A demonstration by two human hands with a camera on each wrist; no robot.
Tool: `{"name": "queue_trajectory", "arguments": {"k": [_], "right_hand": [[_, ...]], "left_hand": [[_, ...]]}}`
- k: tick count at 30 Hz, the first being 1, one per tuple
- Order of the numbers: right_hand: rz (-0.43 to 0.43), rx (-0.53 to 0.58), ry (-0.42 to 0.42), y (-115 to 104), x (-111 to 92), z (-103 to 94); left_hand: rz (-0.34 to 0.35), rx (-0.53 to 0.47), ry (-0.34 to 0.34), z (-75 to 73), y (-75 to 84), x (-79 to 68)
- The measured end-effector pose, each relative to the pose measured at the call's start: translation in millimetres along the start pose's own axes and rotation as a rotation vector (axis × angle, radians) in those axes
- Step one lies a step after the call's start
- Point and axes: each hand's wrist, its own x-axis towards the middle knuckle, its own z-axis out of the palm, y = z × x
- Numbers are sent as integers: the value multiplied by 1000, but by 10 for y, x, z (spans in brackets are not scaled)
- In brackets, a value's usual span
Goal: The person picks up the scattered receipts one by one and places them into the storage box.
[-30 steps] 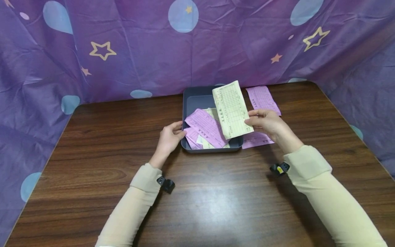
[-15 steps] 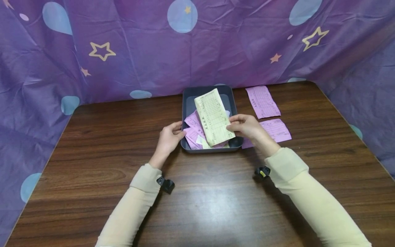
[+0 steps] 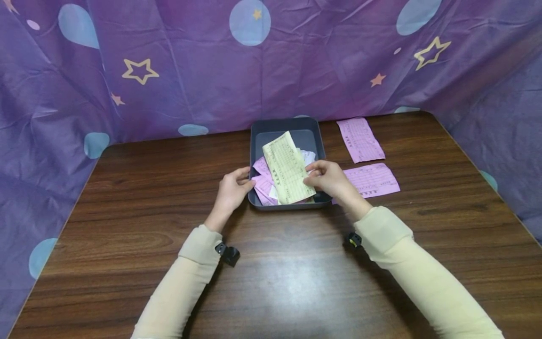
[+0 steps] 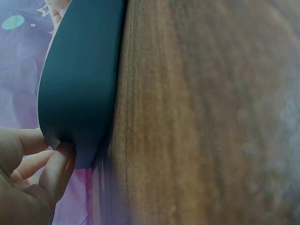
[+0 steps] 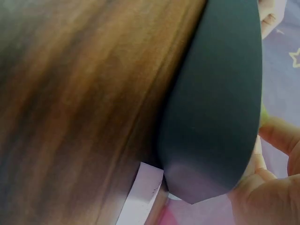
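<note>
My left hand pinches the left wall of a dark grey tray; in the left wrist view its thumb and fingers close on the tray's rim. A pale yellow-green printed slip lies slanted over the papers in the tray. My right hand pinches that slip at its right edge, just inside the tray's right side. Beneath it show purple slips and a whitish slip, partly covered. In the right wrist view the tray's wall hides most of the slip.
Two purple printed slips lie on the table right of the tray: one at the back, another nearer, partly behind my right hand. The brown wooden table meets a purple star-patterned curtain at its far edge.
My right hand has carried the yellow-green slip left and down onto the papers in the tray. The nearer purple slip has come more into view. My left hand has stayed at the tray.
</note>
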Motion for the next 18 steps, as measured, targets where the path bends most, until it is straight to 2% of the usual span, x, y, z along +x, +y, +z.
{"name": "queue_trajectory", "arguments": {"k": [9,18], "right_hand": [[-105,-300,92,61,14,42],[-178,-423,152,50,-2,75]], "left_hand": [[-2,-1,-3,2,6,-3],[6,-15,-1,-1,15,-11]]}}
